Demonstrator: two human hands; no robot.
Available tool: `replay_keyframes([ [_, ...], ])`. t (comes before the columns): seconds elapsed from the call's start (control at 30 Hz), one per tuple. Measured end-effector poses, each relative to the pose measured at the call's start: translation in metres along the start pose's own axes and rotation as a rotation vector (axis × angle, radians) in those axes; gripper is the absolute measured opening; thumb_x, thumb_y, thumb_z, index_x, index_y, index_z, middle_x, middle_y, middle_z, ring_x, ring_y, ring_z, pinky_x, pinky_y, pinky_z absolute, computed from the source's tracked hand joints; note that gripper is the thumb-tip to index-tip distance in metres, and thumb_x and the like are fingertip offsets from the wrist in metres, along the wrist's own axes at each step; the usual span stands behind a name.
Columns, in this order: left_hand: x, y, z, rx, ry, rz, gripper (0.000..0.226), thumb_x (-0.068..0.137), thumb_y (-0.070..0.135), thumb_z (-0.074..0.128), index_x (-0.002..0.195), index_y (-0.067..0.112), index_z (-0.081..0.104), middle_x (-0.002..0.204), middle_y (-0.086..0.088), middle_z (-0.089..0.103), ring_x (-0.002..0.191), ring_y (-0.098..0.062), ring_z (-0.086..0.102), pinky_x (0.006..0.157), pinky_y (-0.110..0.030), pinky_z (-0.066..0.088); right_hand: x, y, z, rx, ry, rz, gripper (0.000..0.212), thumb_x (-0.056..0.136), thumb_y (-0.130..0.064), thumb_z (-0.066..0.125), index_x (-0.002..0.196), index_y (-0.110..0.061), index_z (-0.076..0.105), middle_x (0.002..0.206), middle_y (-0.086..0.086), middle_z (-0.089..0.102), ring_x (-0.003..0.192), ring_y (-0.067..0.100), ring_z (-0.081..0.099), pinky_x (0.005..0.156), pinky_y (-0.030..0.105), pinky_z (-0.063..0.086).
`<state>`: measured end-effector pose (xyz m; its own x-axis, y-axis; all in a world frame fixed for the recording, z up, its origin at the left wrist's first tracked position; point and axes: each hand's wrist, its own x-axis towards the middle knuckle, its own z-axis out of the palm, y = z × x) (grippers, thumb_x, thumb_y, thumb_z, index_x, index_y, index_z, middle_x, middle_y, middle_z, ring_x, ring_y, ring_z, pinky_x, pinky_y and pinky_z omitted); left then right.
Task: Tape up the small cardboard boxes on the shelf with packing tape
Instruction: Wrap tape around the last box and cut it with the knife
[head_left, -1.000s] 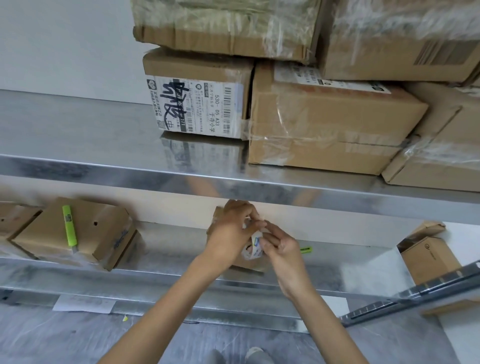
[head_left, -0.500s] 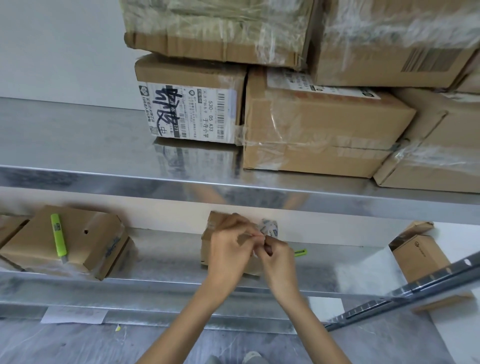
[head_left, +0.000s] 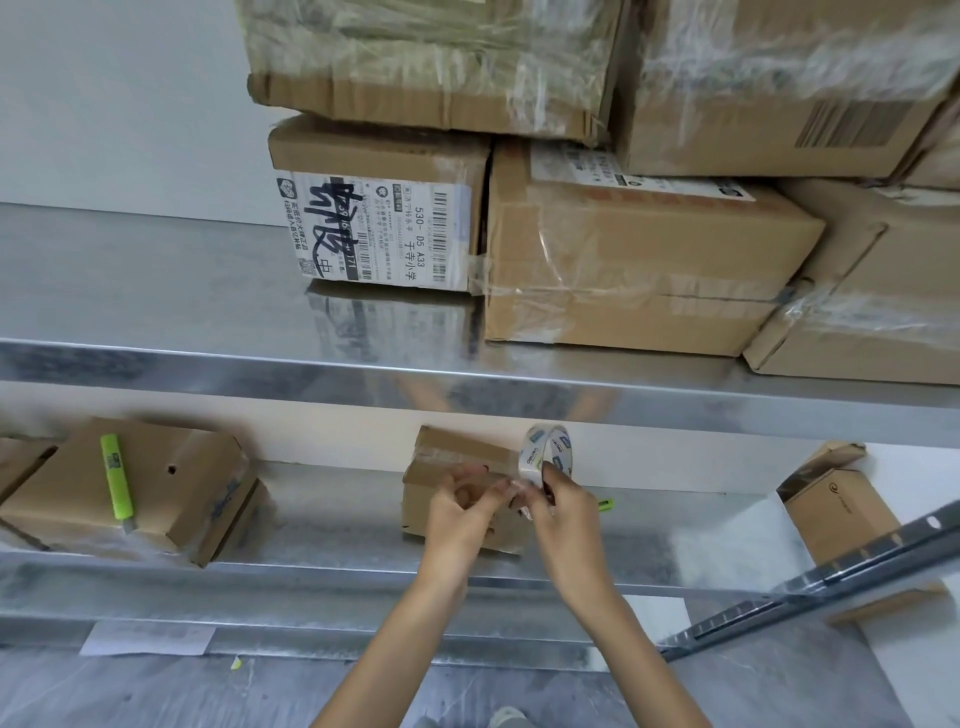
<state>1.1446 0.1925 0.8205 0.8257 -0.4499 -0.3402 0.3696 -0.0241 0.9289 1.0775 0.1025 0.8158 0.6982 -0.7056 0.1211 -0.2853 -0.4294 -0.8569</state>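
Observation:
A small cardboard box (head_left: 452, 460) stands on the lower metal shelf (head_left: 322, 525), with clear tape across its top. My right hand (head_left: 563, 512) grips a roll of clear packing tape (head_left: 545, 451), held upright at the box's right edge. My left hand (head_left: 462, 512) pinches the loose end of the tape in front of the box, its fingertips almost touching those of my right hand. Both hands hide the box's front face.
A flatter box (head_left: 171, 491) with a green utility knife (head_left: 117, 483) on top lies at the left. A small open box (head_left: 836, 509) stands at the right beside a slanted metal rail (head_left: 810, 582). Large taped boxes (head_left: 634, 260) crowd the upper shelf. A green object (head_left: 605, 504) lies behind my right hand.
The tape roll has risen and shifted right, now standing clear above my right hand. My hands have drawn slightly apart along the tape. The camera has moved closer.

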Motion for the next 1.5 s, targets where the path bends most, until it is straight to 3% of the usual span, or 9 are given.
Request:
replay_keyframes([
  [0.17,0.013,0.003,-0.004,0.165,-0.071,0.036,0.005,0.094,0.022,0.061,0.095,0.021,0.056,0.094,-0.004,0.065,0.079,-0.017,0.061,0.066,-0.024,0.050,0.000,0.008,-0.010,-0.097,-0.024,-0.069,0.014,0.094,-0.017,0.056,0.090,-0.005,0.063,0.079,-0.001,0.068,0.070,0.011,0.063,0.061,0.010,0.042],
  [0.27,0.027,0.004,-0.009,0.286,-0.011,0.141,0.007,0.095,0.023,0.059,0.088,0.022,0.058,0.086,0.005,0.064,0.084,-0.021,0.063,0.078,-0.035,0.052,0.002,0.012,-0.020,-0.069,0.046,-0.081,0.032,0.091,-0.026,0.061,0.067,-0.005,0.062,0.053,-0.008,0.058,0.051,0.002,0.053,0.054,0.011,0.036],
  [0.43,0.066,0.006,-0.012,0.760,-0.025,0.438,0.014,0.093,0.031,0.048,0.087,0.041,0.055,0.094,0.022,0.061,0.090,-0.002,0.059,0.077,-0.027,0.048,0.017,0.041,-0.025,-0.092,0.149,-0.043,0.063,0.092,-0.049,0.050,0.054,0.002,0.048,0.050,0.019,0.049,0.050,0.027,0.049,0.056,0.034,0.039],
  [0.63,0.098,-0.016,-0.009,1.426,-0.267,0.528,0.047,0.100,0.032,0.040,0.144,0.017,0.035,0.146,0.000,0.038,0.135,-0.022,0.033,0.109,-0.034,0.027,0.036,0.089,-0.022,-0.425,0.109,-0.059,0.050,0.094,-0.043,0.029,0.053,-0.015,0.038,0.048,0.000,0.042,0.047,0.016,0.045,0.048,0.025,0.028],
  [0.73,0.098,-0.034,-0.015,1.607,-0.276,0.490,0.060,0.097,0.043,0.016,0.139,0.013,0.045,0.146,-0.006,0.041,0.133,-0.030,0.039,0.112,-0.046,0.028,0.035,0.134,-0.022,-0.675,0.040,-0.027,0.039,0.093,-0.035,0.049,0.060,-0.019,0.057,0.058,-0.003,0.061,0.059,0.020,0.060,0.065,0.025,0.041],
  [0.9,0.096,-0.045,-0.021,1.702,-0.234,0.564,0.050,0.087,0.041,0.034,0.112,0.010,0.064,0.117,-0.009,0.061,0.102,-0.031,0.061,0.088,-0.048,0.051,0.029,0.186,-0.025,-0.864,-0.141,0.074,0.015,0.084,-0.024,0.068,0.078,-0.011,0.073,0.073,0.009,0.072,0.076,0.031,0.068,0.085,0.039,0.048],
  [1.17,0.100,-0.055,-0.025,1.704,-0.267,0.535,0.065,0.092,0.046,0.020,0.132,0.006,0.053,0.129,-0.013,0.057,0.121,-0.035,0.053,0.105,-0.058,0.035,0.048,0.178,-0.032,-0.659,-0.171,0.001,0.034,0.083,-0.041,0.060,0.096,-0.009,0.059,0.096,0.008,0.062,0.094,0.032,0.056,0.081,0.038,0.041],
  [1.33,0.103,-0.057,-0.020,1.706,-0.238,0.574,0.081,0.085,0.050,-0.005,0.148,0.010,0.029,0.149,-0.010,0.036,0.139,-0.031,0.030,0.116,-0.054,0.013,0.046,0.121,-0.001,-0.387,-0.253,-0.249,0.068,0.087,-0.062,0.042,0.139,-0.018,0.043,0.141,-0.005,0.041,0.131,0.010,0.036,0.106,0.027,0.033],
  [1.5,0.101,-0.058,-0.019,1.721,-0.247,0.551,0.085,0.081,0.050,-0.014,0.151,0.013,0.019,0.154,-0.007,0.026,0.144,-0.027,0.020,0.117,-0.052,0.006,0.038,0.113,0.023,-0.650,-0.121,-0.649,0.041,0.101,-0.030,0.037,0.115,-0.004,0.066,0.125,0.010,0.062,0.115,0.028,0.060,0.100,0.040,0.045],
])
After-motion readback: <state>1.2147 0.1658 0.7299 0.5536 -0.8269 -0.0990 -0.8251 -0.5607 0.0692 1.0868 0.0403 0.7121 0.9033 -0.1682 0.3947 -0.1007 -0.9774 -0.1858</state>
